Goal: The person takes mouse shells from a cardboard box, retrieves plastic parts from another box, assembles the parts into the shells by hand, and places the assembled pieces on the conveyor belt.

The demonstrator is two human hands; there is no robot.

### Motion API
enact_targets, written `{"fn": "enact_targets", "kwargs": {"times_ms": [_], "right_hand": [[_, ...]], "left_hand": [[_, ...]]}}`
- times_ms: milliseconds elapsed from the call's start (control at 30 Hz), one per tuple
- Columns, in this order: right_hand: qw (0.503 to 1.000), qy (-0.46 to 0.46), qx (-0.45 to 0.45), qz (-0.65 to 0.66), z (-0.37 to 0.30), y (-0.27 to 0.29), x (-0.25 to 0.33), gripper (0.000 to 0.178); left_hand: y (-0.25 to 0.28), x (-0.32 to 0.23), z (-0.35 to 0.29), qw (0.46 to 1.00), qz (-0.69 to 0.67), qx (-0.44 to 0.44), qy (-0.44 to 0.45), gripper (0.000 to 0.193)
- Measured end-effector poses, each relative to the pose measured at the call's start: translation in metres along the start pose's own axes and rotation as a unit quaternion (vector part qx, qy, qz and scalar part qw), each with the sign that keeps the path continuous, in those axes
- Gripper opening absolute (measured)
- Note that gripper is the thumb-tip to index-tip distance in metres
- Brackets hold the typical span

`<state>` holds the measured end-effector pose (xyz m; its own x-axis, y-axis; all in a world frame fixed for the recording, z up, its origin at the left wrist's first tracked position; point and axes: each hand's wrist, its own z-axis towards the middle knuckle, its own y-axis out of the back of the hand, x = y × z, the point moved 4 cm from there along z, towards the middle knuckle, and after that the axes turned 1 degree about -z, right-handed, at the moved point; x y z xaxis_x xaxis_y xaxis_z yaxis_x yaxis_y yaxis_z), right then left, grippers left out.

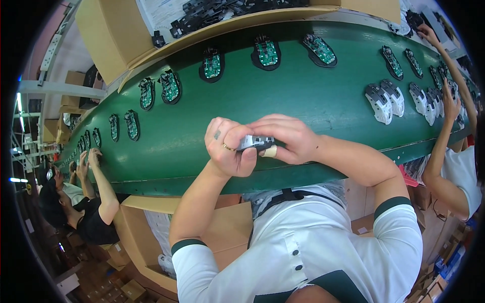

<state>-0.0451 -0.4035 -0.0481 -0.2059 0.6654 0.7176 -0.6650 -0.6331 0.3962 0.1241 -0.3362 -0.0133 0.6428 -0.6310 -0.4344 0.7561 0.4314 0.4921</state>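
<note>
Above the near side of the green conveyor belt [222, 111], my left hand [228, 149] and my right hand [290, 139] close round a small grey-and-black computer mouse part [257, 142]. The left fingers wrap its left end. At its right end the right fingers and thumb pinch it, and that thumb has a pale wrap [270, 151]. Most of the part is covered by my fingers. Mouse bases with green circuit boards [266, 52] lie on the belt beyond my hands, several of them in a loose row. White-and-black mouse shells [379, 103] lie to the right.
An open carton [187, 44] holding black plastic parts stands along the far edge. Another carton [146, 242] is below the belt at my left. One co-worker's hands [91, 159] are at the belt on the left; another's arm [444, 121] reaches over it on the right.
</note>
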Motion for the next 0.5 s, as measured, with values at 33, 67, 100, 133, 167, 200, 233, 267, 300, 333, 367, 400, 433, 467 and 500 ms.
{"fn": "enact_targets", "kwargs": {"times_ms": [33,67,100,133,167,200,233,267,300,333,367,400,433,467,500], "right_hand": [[1.0,0.005,0.001,0.007,0.001,-0.005,0.001,0.049],[1.0,0.01,0.001,0.013,0.0,-0.008,0.001,0.05],[1.0,-0.004,0.003,0.022,-0.002,-0.011,0.0,0.051],[1.0,-0.006,0.001,0.021,-0.004,-0.014,0.001,0.051],[0.999,-0.011,-0.002,0.033,-0.005,-0.017,0.002,0.05],[0.999,-0.014,-0.002,0.046,-0.004,-0.018,0.004,0.049],[0.999,-0.016,-0.001,0.046,-0.004,-0.019,0.007,0.049],[0.998,-0.02,-0.004,0.054,-0.002,-0.019,0.01,0.048],[0.998,-0.023,-0.007,0.061,-0.001,-0.019,0.012,0.047],[0.998,-0.023,-0.006,0.061,-0.001,-0.02,0.012,0.047],[0.998,-0.02,-0.014,0.062,-0.002,-0.021,0.01,0.045],[0.998,-0.019,-0.025,0.062,-0.003,-0.021,0.01,0.042],[0.998,-0.02,-0.027,0.061,-0.003,-0.022,0.01,0.042],[0.997,-0.03,-0.03,0.063,-0.003,-0.022,0.01,0.038],[0.997,-0.038,-0.032,0.067,-0.002,-0.022,0.01,0.035]], "left_hand": [[0.0,0.0,0.0,1.0,0.001,0.001,-0.001,0.034],[0.0,0.0,0.001,1.0,-0.002,-0.003,0.006,0.035],[0.001,0.001,0.0,1.0,-0.009,-0.006,0.013,0.037],[0.001,0.002,-0.002,1.0,-0.012,-0.004,0.013,0.037],[0.002,0.004,-0.004,0.999,-0.028,-0.008,0.024,0.038],[0.002,0.005,-0.005,0.998,-0.043,-0.014,0.036,0.039],[0.003,0.006,-0.005,0.998,-0.044,-0.015,0.037,0.039],[0.004,0.007,-0.005,0.998,-0.051,-0.012,0.038,0.039],[0.005,0.007,-0.004,0.998,-0.057,-0.01,0.038,0.04],[0.005,0.007,-0.005,0.998,-0.057,-0.012,0.039,0.04],[0.005,0.008,-0.005,0.997,-0.066,-0.013,0.045,0.039],[0.004,0.009,-0.006,0.996,-0.077,-0.012,0.052,0.039],[0.005,0.009,-0.006,0.995,-0.079,-0.011,0.052,0.039],[0.004,0.01,-0.006,0.995,-0.084,-0.003,0.061,0.038],[0.005,0.01,-0.006,0.994,-0.086,0.004,0.071,0.038]]}}
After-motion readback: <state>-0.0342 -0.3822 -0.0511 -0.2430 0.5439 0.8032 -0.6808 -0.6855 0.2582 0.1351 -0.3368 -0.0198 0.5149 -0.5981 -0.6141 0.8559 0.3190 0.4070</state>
